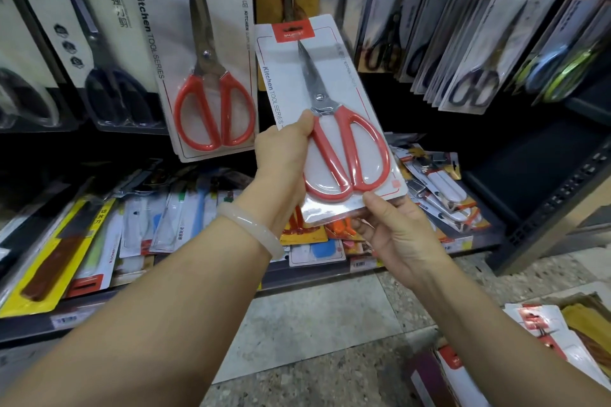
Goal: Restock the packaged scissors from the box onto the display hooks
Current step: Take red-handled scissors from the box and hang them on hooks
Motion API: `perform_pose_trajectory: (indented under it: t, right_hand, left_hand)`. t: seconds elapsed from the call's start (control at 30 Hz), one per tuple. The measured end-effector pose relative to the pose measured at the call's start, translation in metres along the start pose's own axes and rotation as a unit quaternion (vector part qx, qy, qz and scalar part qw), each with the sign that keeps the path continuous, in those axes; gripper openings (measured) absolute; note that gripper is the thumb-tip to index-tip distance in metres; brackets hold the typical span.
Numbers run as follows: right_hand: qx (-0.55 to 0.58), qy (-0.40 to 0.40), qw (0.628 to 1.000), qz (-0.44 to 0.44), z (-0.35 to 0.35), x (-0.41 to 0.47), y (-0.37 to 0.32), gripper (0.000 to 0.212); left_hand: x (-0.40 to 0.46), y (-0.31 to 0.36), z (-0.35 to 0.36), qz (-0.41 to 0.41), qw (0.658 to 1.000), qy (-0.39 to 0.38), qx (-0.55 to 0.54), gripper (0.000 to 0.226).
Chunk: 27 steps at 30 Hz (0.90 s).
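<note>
Head view, retail display of kitchen tools. Centre: white blister card of red-handled steel scissors (330,109), printed "Kitchen TOOL SERIES", held tilted in front of the hanging stock, red hang tab uppermost, clear of any hook. Left hand (284,158), pale translucent bangle (251,228) at the wrist: fingers curled behind the card's left edge, thumb pressed on its front beside the scissor pivot. Right hand (393,228): thumb on the lower right corner of the card, fingers wrapped beneath it. Upper left: matching hung card of red-handled scissors (211,76), just beside the held one, with black-handled scissor cards (112,76) further left. Upper right: rows of overlapping hung cards with dark-handled scissors (476,82). Below: dark shelf (314,274) carrying loose carded goods, among them a yellow-backed card with a brown-handled knife (56,261) toward its left end and white-handled carded tools (443,188) toward its right end. Lower right corner: open cardboard box (426,370) on the speckled floor (307,340), holding more white cards with red tabs (542,327).
</note>
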State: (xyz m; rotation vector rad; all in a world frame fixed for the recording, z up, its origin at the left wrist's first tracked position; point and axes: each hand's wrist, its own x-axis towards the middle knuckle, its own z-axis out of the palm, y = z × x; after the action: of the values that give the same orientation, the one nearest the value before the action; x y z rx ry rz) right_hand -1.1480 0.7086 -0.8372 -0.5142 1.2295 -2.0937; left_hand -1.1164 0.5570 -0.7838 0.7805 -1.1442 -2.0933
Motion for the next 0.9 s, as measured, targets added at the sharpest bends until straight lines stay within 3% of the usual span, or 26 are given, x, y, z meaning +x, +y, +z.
perform_pose_trajectory:
  t: [0.07,0.23,0.4,0.53,0.63,0.7,0.77,0.83,0.9]
  right_hand:
    - [0.036,0.001,0.999,-0.007,0.003,0.0,0.0,0.028]
    - [0.093,-0.007,0.996,-0.007,0.011,-0.002,0.005,0.034]
    - [0.054,-0.055,0.997,0.028,0.025,-0.005,0.021,0.023]
    - [-0.02,-0.089,0.994,0.059,0.026,-0.004,0.038,0.031]
    - [-0.055,-0.084,0.99,0.096,0.007,-0.004,0.031,0.029]
    - [-0.018,-0.046,0.992,0.114,-0.013,0.002,0.015,0.048]
    - [0.036,0.014,0.996,0.08,-0.03,0.008,-0.005,0.05]
    - [0.056,0.017,0.997,0.045,-0.034,0.014,-0.022,0.066]
    - [-0.004,-0.002,1.0,0.031,-0.028,0.02,-0.032,0.08]
  left_hand:
    - [-0.001,-0.002,0.005,-0.002,1.0,-0.003,-0.013,0.031]
    - [0.002,-0.004,0.006,-0.024,1.0,-0.001,-0.019,0.031]
    - [-0.003,-0.006,0.016,-0.035,0.999,0.0,-0.038,0.024]
    - [-0.005,-0.001,0.024,-0.049,0.998,-0.022,-0.035,0.03]
    - [-0.004,0.004,0.019,-0.002,0.999,-0.039,0.005,0.03]
    - [-0.006,0.006,0.01,0.023,0.998,-0.038,0.032,0.025]
    - [-0.008,0.004,-0.001,0.027,0.998,-0.044,0.046,0.016]
    - [-0.011,-0.001,-0.008,0.024,0.997,-0.052,0.058,0.006]
    - [-0.013,-0.007,-0.012,0.022,0.996,-0.051,0.073,0.004]
